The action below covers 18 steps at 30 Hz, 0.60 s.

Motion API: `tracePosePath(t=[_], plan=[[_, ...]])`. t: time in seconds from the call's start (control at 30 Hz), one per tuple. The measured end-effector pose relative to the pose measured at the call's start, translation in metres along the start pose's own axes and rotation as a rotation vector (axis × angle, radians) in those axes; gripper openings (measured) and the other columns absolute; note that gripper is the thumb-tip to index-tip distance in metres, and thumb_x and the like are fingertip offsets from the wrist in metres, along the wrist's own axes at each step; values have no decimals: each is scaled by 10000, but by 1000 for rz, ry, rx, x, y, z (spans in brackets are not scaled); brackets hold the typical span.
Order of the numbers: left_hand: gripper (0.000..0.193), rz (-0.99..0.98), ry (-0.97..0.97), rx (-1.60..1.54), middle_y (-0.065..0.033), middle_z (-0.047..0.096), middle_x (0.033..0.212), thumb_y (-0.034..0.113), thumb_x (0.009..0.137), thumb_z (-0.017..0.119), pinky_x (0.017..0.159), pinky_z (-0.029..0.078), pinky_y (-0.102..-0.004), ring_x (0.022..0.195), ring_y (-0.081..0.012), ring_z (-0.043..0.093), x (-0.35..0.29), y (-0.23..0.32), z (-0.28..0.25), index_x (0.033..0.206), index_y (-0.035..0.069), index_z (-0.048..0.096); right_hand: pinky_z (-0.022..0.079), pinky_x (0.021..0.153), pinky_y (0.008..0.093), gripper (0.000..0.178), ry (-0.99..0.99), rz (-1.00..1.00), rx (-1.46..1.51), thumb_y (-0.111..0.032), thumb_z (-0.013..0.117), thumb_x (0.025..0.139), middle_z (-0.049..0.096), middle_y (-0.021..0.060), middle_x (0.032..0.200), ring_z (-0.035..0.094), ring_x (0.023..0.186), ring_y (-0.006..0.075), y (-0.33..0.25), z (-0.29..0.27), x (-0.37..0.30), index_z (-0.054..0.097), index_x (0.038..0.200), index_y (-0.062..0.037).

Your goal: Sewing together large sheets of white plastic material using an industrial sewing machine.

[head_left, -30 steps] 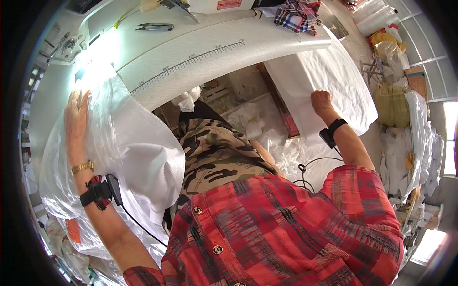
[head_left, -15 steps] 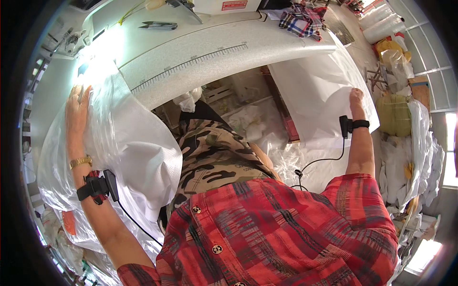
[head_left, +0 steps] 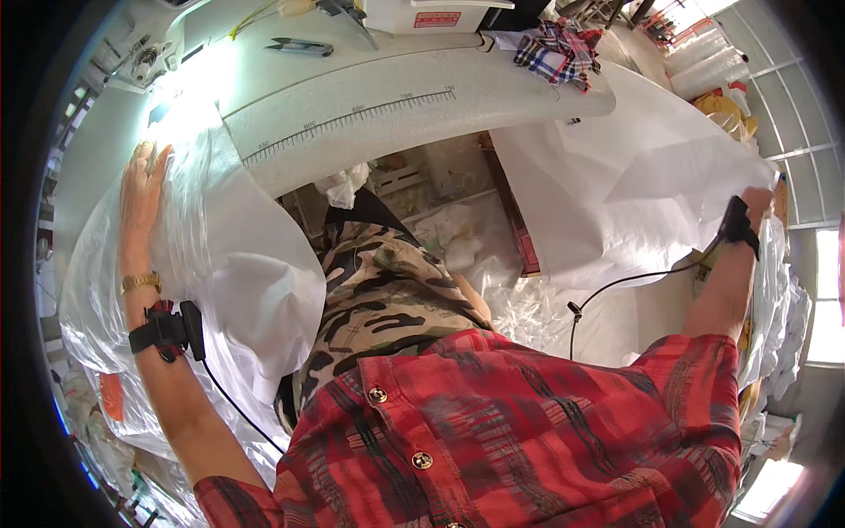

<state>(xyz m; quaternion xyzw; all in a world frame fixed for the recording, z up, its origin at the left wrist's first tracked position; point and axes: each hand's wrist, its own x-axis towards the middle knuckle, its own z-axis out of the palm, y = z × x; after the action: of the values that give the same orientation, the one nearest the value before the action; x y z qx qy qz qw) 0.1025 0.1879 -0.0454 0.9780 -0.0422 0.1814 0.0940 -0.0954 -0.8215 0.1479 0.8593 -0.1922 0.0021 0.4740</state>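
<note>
Near the bright lamp at the far left, my left hand [head_left: 143, 194] lies with fingers stretched on a clear plastic sheet [head_left: 189, 198]. Beside it, white sheeting [head_left: 268, 295] drapes over the table's front edge toward my lap. My right hand [head_left: 759, 202] is out at the far right, fingers closed on the outer edge of a white sheet [head_left: 616, 185]. That sheet spreads from the table's right end to my right hand. Whether both white pieces are one sheet is hidden by the table.
A pale worktable [head_left: 370, 84] with a printed ruler scale curves across the front. On it lie snips [head_left: 300, 47] and a plaid cloth [head_left: 556, 55]. Metal machine parts [head_left: 145, 63] stand at far left. Clear plastic scraps [head_left: 528, 308] lie below, and bundled plastic [head_left: 788, 299] is at right.
My right hand has moved outward to the right, and the white sheet in it is spread wider. My left hand stays almost in place beside the lamp.
</note>
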Motion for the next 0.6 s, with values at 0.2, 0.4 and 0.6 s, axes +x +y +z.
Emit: tracePosePath(t=[0.2, 0.4, 0.6], plan=[[685, 7, 83, -160, -182, 460, 1449, 525, 958, 498, 1144, 290, -389, 1352, -305, 422, 6, 29, -9, 1374, -19, 481, 503, 907, 447, 359, 654, 853, 636, -148, 562, 867, 655, 171, 1120, 663, 997, 295, 16, -35, 0, 622, 1205, -43], [431, 240, 86, -414, -125, 590, 1339, 160, 930, 637, 1076, 376, -359, 1267, -223, 529, -15, 128, -86, 1332, 33, 549, 493, 933, 427, 359, 741, 641, 542, -166, 542, 898, 639, 158, 1150, 652, 1016, 281, -45, -134, -117, 589, 1232, -42], [982, 810, -514, -866, -114, 416, 1498, 333, 669, 850, 1142, 288, -406, 1398, -271, 366, -80, 282, -99, 1470, 39, 363, 483, 959, 406, 361, 815, 425, 477, -184, 521, 930, 622, 144, 1179, 642, 1035, 267, -142, -228, -206, 556, 1259, -41]])
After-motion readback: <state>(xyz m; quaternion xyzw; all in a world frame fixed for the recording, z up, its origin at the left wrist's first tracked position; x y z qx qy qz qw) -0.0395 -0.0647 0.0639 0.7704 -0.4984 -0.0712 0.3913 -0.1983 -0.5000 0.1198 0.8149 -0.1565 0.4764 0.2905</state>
